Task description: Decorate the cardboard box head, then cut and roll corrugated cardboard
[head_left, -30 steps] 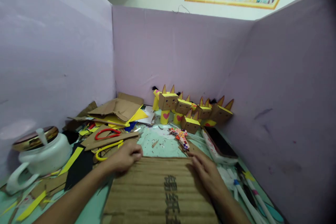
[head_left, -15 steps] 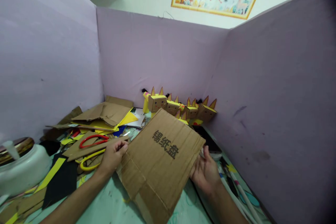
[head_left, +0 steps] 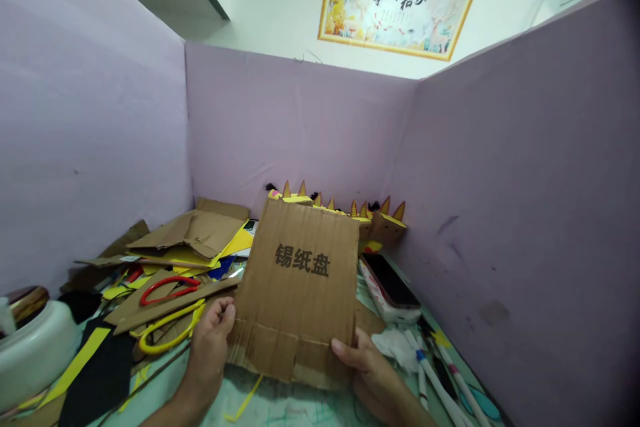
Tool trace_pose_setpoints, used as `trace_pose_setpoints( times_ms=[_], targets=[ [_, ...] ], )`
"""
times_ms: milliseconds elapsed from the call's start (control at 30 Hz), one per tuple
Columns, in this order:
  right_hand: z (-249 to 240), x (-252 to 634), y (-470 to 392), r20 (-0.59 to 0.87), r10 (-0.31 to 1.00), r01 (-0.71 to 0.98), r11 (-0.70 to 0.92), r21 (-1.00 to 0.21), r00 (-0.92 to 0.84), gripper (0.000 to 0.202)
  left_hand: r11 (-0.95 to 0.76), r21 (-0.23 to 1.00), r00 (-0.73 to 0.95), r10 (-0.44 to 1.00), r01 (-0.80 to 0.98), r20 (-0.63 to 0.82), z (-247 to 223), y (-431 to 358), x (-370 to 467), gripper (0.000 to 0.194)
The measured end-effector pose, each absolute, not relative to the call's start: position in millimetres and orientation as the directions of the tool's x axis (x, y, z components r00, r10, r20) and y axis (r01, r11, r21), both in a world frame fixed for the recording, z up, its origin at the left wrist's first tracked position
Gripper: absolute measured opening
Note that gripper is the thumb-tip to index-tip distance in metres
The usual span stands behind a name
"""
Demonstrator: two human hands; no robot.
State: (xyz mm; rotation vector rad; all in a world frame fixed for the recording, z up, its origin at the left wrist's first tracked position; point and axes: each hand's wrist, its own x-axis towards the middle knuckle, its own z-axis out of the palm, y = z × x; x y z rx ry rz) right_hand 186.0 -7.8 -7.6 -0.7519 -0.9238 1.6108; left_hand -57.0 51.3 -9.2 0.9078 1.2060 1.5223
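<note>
A brown cardboard piece (head_left: 300, 293) with black printed characters is held up, tilted, in front of me. My left hand (head_left: 213, 340) pinches its lower left edge. At the lower right corner, my right hand (head_left: 367, 363) grips it with the thumb on the front face; the other fingers are partly hidden behind. Creases run across the lower part of the cardboard, and its bottom edge is uneven. Behind its top edge stand several small cardboard figures with pointed horns (head_left: 390, 227), partly covered by it.
Left lie stacked cardboard scraps (head_left: 195, 230), red-handled scissors (head_left: 170, 288), yellow-handled scissors (head_left: 170, 333), black paper (head_left: 97, 373) and a white pot (head_left: 40, 353). Right are a phone (head_left: 393, 280), crumpled tissue (head_left: 397, 347) and pens (head_left: 440, 387). Purple panels (head_left: 300, 120) enclose three sides.
The cardboard has turned to sit more upright, its printing now nearly level. My right hand has moved down to its lower right corner and closed on it. The view has tilted up slightly.
</note>
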Motion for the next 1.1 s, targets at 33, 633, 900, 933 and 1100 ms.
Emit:
trace_pose_setpoints(
  times_ms=[33, 633, 900, 933, 1100],
  targets=[
    [-8.7, 186.4, -7.7, -0.011, 0.979, -0.476, -0.11, -0.873, -0.206, 0.064, -0.05, 0.97, -0.264, 0.964, -0.24, -0.015, -9.7, 49.9, -55.6, 0.046],
    [-6.8, 200.4, 3.6, 0.017, 0.991, -0.485, 0.078, -0.871, 0.129, 0.056, -0.048, 0.97, -0.022, 0.999, -0.239, 0.044, -23.4, 37.1, -52.3, 0.047],
    [-8.0, 201.3, 4.7, 0.035, 0.994, -0.478, 0.081, -0.875, 0.105, 0.056, -0.018, 0.966, 0.0, 1.0, -0.257, 0.019, -9.5, 30.7, -50.0, 0.046],
    [-8.2, 201.5, 4.3, 0.035, 0.994, -0.478, 0.08, -0.875, 0.101, 0.056, -0.02, 0.964, -0.006, 1.0, -0.264, 0.019, -9.5, 30.7, -50.2, 0.046],
    [-2.2, 200.0, 0.6, 0.087, 0.988, -0.533, 0.144, -0.834, 0.13, 0.055, -0.067, 0.94, -0.007, 0.998, -0.334, 0.069, -3.2, 27.6, -53.0, 0.046]
  ],
)
